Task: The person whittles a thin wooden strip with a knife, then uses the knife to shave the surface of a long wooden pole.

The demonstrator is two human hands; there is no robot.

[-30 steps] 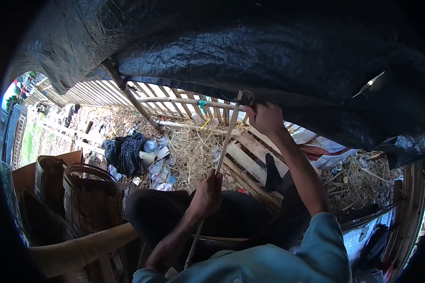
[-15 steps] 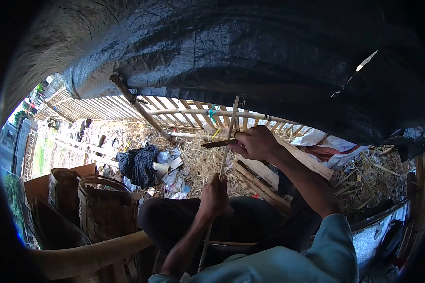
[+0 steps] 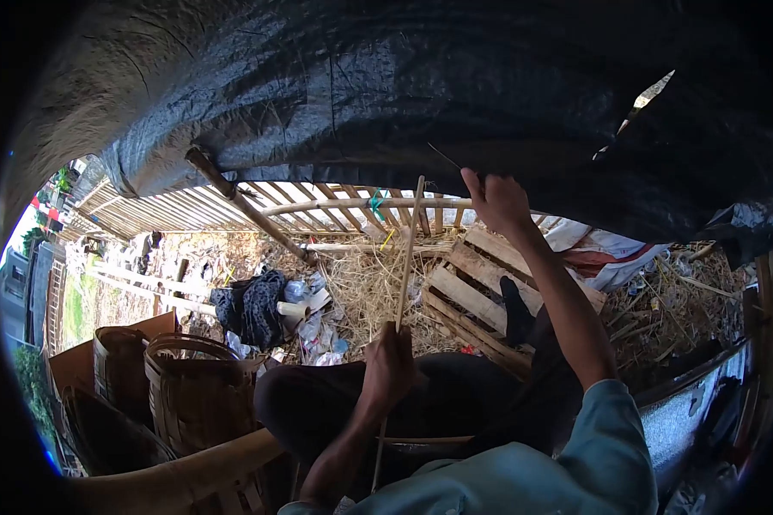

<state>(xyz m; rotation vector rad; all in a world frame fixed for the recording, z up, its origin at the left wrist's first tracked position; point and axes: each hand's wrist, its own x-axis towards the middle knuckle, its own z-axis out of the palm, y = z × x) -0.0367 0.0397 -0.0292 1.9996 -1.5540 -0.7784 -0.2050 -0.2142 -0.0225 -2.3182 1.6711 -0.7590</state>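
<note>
My left hand (image 3: pixel 389 365) is closed around a long, thin bamboo strip (image 3: pixel 409 257), which stands nearly upright above the fist. Its lower end runs down past my wrist toward my lap. Farther up and to the right, my right hand (image 3: pixel 500 202) is wrapped round a knife (image 3: pixel 443 155). Seen almost edge-on, the thin blade points up and left against the dark tarp. The knife is apart from the strip, whose top end is free.
A black tarp (image 3: pixel 386 94) hangs low overhead. Beyond my knees are a slatted bamboo fence (image 3: pixel 197 206), straw (image 3: pixel 365 292) and a wooden pallet (image 3: pixel 468 296). Woven baskets (image 3: pixel 202 395) stand at left behind a bamboo pole (image 3: pixel 189 468). Dark cloth (image 3: pixel 253 309) lies among litter.
My right hand has lifted the knife off the strip, up and to the right. The curled shaving at the strip's top no longer shows. My left hand keeps its grip in nearly the same place.
</note>
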